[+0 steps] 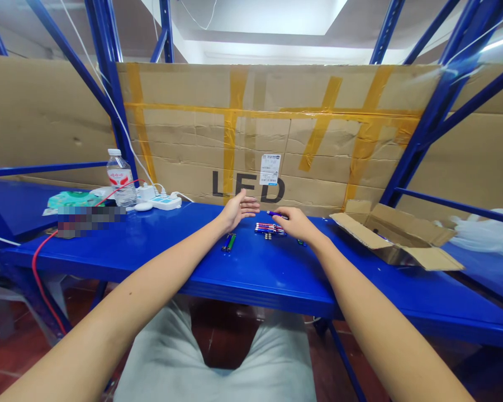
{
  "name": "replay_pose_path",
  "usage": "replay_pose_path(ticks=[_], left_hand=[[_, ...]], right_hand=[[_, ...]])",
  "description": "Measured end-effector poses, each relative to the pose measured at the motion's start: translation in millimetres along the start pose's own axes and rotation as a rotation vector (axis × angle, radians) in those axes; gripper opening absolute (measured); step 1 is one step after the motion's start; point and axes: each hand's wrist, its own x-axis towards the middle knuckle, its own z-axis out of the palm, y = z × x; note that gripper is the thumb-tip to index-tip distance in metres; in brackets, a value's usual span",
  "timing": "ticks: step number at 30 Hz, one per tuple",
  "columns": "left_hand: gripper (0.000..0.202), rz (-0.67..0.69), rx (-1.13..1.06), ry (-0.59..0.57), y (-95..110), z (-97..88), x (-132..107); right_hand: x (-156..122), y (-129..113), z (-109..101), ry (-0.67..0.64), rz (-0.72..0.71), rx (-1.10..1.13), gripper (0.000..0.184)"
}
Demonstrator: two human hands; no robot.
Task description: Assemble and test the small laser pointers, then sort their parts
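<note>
My left hand (pixel 240 211) is held above the blue table with its fingers stretched out and nothing in it. My right hand (pixel 297 223) is closed on a slim purple metallic tube (pixel 275 214), whose end sticks out to the left; its exact kind is too small to tell. Below and between the hands lies a row of shiny red, purple and blue tubes (pixel 265 228). Several small silver button-like pieces (pixel 268 237) sit in front of them. A green tube (pixel 232 242) and a dark tube (pixel 225 242) lie below my left hand. Something green (pixel 301 242) shows partly beneath my right wrist.
An opened cardboard box (pixel 396 237) stands on the table (pixel 260 273) at the right. To the left are a water bottle (pixel 121 178), a white power strip (pixel 166 201), a green packet (pixel 73 199) and a red cable (pixel 36 262). A taped cardboard sheet (pixel 184 139) rises behind.
</note>
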Motion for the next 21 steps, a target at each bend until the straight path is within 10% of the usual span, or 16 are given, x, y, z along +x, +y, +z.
replay_pose_path(ticks=[6,21], left_hand=[[0.016,0.333,0.636,-0.218,-10.0,9.9,-13.4],[0.012,0.485,0.84,-0.157,-9.8,15.3,-19.2]], right_hand=[[-0.8,-2.7,2.5,-0.147,-0.087,0.099,0.025],[0.4,9.0,-8.9,-0.207,0.325,0.527,0.019]])
